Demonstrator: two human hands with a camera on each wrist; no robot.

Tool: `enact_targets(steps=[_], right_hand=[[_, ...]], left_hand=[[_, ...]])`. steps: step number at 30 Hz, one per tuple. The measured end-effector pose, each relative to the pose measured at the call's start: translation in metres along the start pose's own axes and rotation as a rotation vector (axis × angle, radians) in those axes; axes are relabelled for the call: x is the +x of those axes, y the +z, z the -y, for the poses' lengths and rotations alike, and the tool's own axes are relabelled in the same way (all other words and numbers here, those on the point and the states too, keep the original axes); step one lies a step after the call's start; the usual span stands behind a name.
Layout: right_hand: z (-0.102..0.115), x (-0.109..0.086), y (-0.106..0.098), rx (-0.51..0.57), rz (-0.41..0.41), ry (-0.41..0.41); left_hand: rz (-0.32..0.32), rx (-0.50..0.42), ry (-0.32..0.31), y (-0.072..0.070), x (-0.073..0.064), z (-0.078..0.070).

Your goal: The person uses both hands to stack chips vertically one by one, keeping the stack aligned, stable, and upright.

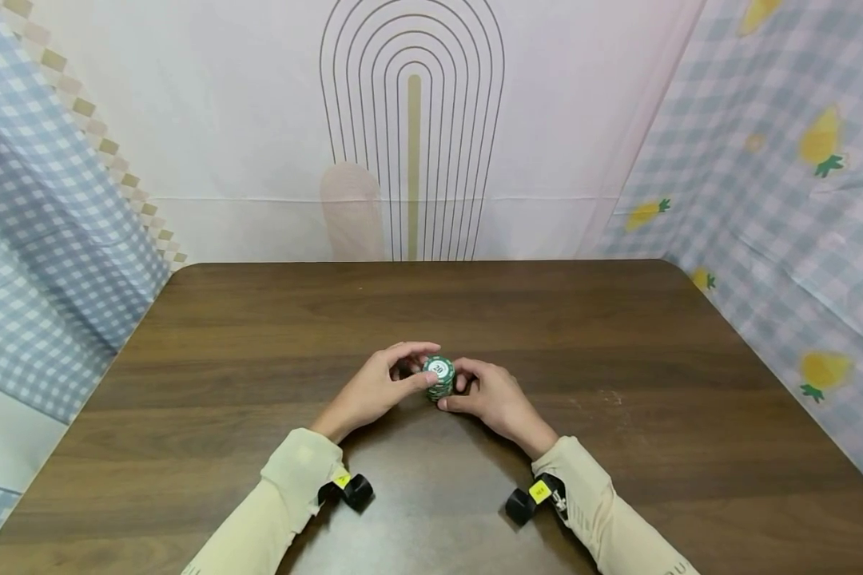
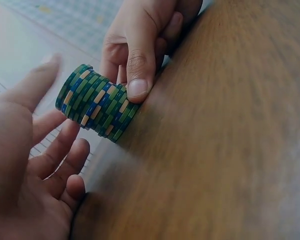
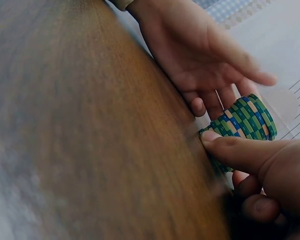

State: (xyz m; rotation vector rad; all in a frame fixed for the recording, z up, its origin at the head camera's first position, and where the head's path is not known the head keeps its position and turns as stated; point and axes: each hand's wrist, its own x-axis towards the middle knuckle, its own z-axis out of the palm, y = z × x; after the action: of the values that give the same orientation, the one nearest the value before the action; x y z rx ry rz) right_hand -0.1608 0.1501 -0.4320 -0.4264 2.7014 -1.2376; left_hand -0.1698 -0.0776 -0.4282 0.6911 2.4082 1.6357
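A stack of poker chips (image 1: 439,377), green with blue and cream edge marks, stands on the wooden table between both hands. Its top chip shows a white centre with a printed number. The right hand (image 1: 499,398) grips the stack low down, thumb on the near side and fingers curled behind. In the left wrist view that thumb presses the lowest chips (image 2: 121,122). Around the upper part the left hand (image 1: 377,387) is spread, its fingers loosely bent. Its thumb stands off the chips in both wrist views, and its fingertips are close behind the stack.
The brown wooden table (image 1: 259,351) reaches back to a white cloth backdrop (image 1: 561,120) with arch lines. Checked cloths hang at the left (image 1: 57,216) and right (image 1: 748,216). A black wrist camera (image 1: 358,493) is strapped at the left cuff, another camera (image 1: 521,506) at the right.
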Motion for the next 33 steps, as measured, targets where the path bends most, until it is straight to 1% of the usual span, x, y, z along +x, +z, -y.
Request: enact_targets(steps=[5, 11, 13, 17, 24, 30, 33], right_hand=[[-0.0003, -0.0008, 0.0007, -0.001, -0.007, 0.003], [-0.0002, -0.0021, 0.0021, 0.002, -0.008, -0.008], [-0.0005, -0.0013, 0.0024, 0.002, -0.011, -0.011], [-0.0008, 0.0, 0.0019, -0.004, -0.009, -0.01], [0.0001, -0.0006, 0.0, -0.016, -0.004, -0.01], [-0.0014, -0.0008, 0.0, -0.015, -0.018, -0.026], [-0.0024, -0.0011, 0.0026, -0.016, -0.024, -0.027]], left_hand=[[-0.012, 0.011, -0.012, -0.0008, -0.0035, -0.0003], [0.031, 0.084, -0.006, -0.0039, -0.0087, 0.004], [0.035, 0.095, -0.001, -0.0048, -0.0095, 0.0046], [0.022, 0.105, 0.004, -0.0045, -0.0085, 0.0035], [0.0, 0.133, -0.007, -0.0009, -0.0043, 0.002], [-0.007, 0.142, -0.009, 0.0004, -0.0038, 0.0007], [-0.006, 0.148, -0.017, 0.0007, -0.0057, 0.0012]])
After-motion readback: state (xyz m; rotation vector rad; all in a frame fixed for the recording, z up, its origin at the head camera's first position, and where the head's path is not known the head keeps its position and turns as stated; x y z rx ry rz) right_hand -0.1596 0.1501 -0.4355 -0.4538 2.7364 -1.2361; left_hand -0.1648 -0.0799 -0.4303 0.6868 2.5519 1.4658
